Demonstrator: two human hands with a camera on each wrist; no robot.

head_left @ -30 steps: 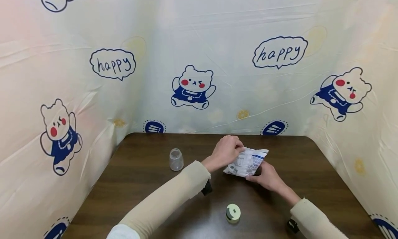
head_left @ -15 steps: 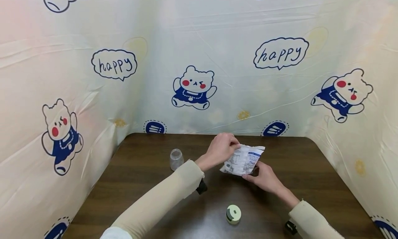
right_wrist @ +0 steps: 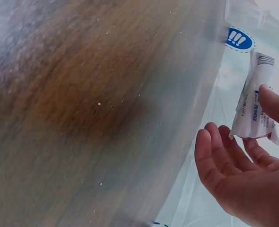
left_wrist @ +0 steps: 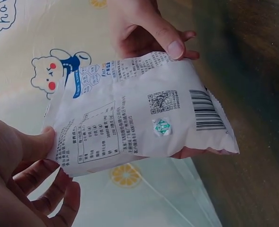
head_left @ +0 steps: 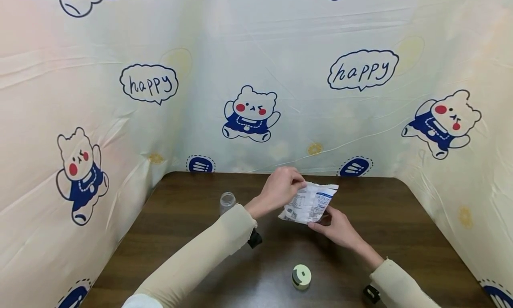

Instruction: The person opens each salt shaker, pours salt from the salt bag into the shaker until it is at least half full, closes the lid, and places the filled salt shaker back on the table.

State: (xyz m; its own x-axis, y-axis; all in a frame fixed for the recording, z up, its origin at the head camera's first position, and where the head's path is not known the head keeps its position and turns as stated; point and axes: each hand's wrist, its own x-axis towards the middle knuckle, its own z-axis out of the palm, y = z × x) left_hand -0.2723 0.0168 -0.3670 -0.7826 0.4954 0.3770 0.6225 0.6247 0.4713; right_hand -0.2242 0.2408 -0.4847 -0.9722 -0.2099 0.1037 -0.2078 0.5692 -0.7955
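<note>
- Brown worktop (head_left: 240, 290) carries one round container (head_left: 301, 277), nearest me.
- My right fingers (right_wrist: 206, 156) grip the white packet (head_left: 306, 204) at near-right side.
- Between hands, its long axis slants away rightward.
- My left fingers (left_wrist: 69, 203) pinch its far end, nearer the clear jar (head_left: 227, 202).

High head view, wrist closeups — shared packet (head_left: 307, 203)

Left arm (head_left: 200, 250): sleeved, stretched slantwise toward the far edge of the surface (head_left: 168, 227).
Left hand (head_left: 278, 190): near that edge, thumb pinching, three fingers bent below.
Right arm (head_left: 398, 283): sleeved, slanting inward from the right edge.
Right hand (head_left: 338, 227): gripping, thumb opposite curled fingers.
</note>
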